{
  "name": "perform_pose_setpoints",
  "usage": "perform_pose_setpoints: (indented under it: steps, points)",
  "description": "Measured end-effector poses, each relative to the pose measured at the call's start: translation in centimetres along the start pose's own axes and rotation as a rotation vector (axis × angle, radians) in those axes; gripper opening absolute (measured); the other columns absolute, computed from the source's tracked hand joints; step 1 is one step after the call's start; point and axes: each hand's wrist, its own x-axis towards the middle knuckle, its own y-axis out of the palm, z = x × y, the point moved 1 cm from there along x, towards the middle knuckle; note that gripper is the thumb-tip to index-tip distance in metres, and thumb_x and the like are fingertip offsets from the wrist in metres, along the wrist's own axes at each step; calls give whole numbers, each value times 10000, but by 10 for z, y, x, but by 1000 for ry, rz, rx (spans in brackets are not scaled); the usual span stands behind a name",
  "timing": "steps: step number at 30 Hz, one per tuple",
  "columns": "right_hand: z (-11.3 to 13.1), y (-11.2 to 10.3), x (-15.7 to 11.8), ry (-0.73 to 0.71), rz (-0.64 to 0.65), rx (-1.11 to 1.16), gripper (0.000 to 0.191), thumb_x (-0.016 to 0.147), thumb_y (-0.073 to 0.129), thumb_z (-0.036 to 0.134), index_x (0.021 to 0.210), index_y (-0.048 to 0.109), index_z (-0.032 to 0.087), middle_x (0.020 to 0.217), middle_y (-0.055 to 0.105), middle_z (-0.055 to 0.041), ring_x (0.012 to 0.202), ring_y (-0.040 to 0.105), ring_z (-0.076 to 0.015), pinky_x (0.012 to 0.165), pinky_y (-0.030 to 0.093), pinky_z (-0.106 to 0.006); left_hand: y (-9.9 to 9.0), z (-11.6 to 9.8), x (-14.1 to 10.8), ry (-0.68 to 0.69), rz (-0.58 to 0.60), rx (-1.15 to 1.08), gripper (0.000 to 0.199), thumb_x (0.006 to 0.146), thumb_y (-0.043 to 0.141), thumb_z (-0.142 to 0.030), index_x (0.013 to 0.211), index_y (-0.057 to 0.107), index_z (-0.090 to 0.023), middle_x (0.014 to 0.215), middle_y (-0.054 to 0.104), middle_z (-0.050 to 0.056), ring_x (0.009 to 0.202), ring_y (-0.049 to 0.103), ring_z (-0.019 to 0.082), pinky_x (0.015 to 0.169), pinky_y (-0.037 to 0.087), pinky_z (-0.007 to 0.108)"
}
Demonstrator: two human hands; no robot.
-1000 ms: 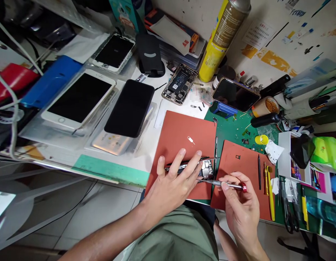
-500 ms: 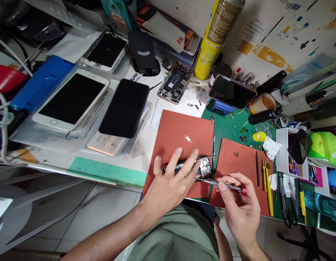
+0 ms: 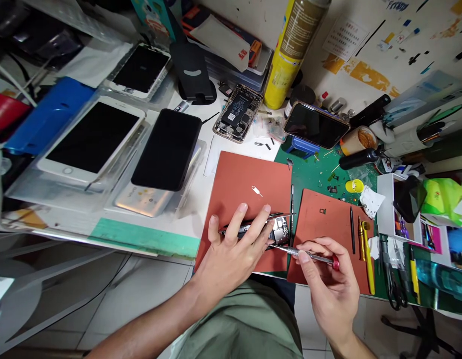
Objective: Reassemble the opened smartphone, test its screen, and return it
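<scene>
Your left hand (image 3: 236, 249) lies palm down over the coverless phone (image 3: 280, 230), its outer fingers fanned wide and the finger nearest your right side bent; your thumb is hidden, so I cannot tell whether that hand grips the phone or only rests across it. The phone sits on the near part of the larger red-brown mat (image 3: 234, 174), in front of your body, with its metal-shielded end showing past your fingers. A thin pointed metal tool (image 3: 288, 215) runs along its far edge. Your right hand (image 3: 330, 289) is closed in a pinch, thumb against fingers, around a silver screwdriver (image 3: 291, 251) with a red end cap, held at a low slant so that its shaft points left to the phone's near edge; whether the tip touches is too small to tell. Farther up the same mat lies a small white pin tool (image 3: 256, 190). On the smaller mat (image 3: 313, 234) to your right are a tiny dark frame (image 3: 322, 211), a black stick (image 3: 352, 229), a gold-coloured driver (image 3: 361, 242) and a yellow brush (image 3: 369, 264). Beyond the larger mat, another phone with its battery exposed (image 3: 238, 113) lies on the white surface.
</scene>
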Motion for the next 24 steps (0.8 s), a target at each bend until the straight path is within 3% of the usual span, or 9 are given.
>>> perform_pose_setpoints:
  steps: [6, 14, 24]
  points:
    - [3, -1, 1, -21, 17, -42, 277, 937, 844, 274, 1183, 719, 293, 984, 826, -31, 866, 822, -195, 796, 709, -308, 1, 0, -1, 13, -15, 17, 577, 986, 753, -441, 1536, 647, -302, 1826, 265, 0, 1719, -104, 395, 1353, -125, 677]
    - [3, -4, 5, -66, 79, -83, 302, 954, 820, 238, 1227, 710, 304, 1013, 824, -31, 896, 814, -194, 788, 704, -299, 0, 0, -1, 4, 5, 11, 590, 991, 747, -429, 1558, 625, -319, 1805, 325, -13, 1720, -108, 381, 1354, -126, 671]
    - [6, -2, 7, -64, 57, -76, 277, 941, 838, 263, 1188, 712, 272, 966, 816, -45, 857, 803, -202, 768, 701, -319, 0, 0, -1, 1, 1, 20, 556, 1009, 720, -456, 1543, 638, -329, 1789, 349, -29, 1722, -102, 366, 1360, -119, 651]
